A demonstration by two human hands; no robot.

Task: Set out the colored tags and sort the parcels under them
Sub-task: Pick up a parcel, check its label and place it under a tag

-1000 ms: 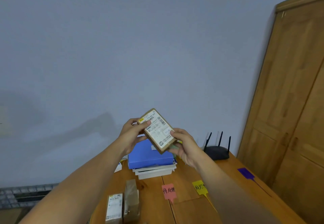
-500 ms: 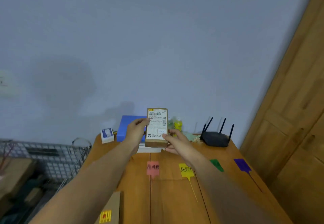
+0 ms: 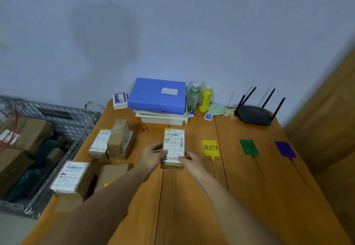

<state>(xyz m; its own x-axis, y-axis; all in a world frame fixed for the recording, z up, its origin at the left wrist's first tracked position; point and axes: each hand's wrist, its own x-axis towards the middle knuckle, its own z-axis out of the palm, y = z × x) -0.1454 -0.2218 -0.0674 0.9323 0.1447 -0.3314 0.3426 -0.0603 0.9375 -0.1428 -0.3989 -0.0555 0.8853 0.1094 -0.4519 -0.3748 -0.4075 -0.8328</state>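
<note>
We grip the flat cardboard parcel (image 3: 173, 145), white label up, at its near end with both hands, left hand (image 3: 153, 155) and right hand (image 3: 190, 163). It sits mid worktop (image 3: 192, 206), just left of the yellow tag (image 3: 210, 148). Taped brown boxes (image 3: 119, 139) left, blue box (image 3: 156, 96) far.

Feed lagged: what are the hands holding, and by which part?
Both hands hold one labelled brown parcel: left hand at its near left edge, right hand at its near right corner.

Brown parcel (image 3: 173, 148), white label; yellow tag (image 3: 210, 148); green tag (image 3: 248, 146); purple tag (image 3: 284, 149); blue box (image 3: 156, 96).
</note>
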